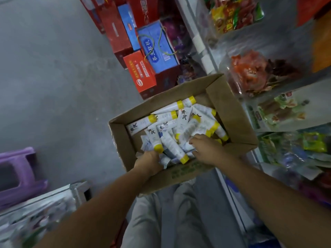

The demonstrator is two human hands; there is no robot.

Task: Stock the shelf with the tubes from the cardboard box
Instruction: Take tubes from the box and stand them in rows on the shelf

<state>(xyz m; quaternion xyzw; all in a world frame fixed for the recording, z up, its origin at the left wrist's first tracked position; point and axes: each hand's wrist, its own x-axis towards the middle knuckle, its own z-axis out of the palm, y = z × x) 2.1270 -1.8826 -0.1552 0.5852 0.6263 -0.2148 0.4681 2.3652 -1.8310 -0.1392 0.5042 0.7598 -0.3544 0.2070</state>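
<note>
An open cardboard box [231, 111] sits on the floor below me, holding several white tubes [168, 138] with yellow caps in a loose heap. Both my hands reach into its near end. My left hand [149, 161] is curled down among the tubes at the near left corner, its fingertips hidden under a yellow-capped tube. My right hand [206, 147] lies on the pile near the right wall, fingers bent over tubes; whether it grips one is hidden. The shelf [215, 56] rises along the right side.
The shelf tiers hold packaged snacks [250, 74]. Red and blue gift boxes [154, 49] are stacked on the floor beyond the cardboard box. A purple plastic stool [18, 174] stands at the left. Bare grey floor lies to the left.
</note>
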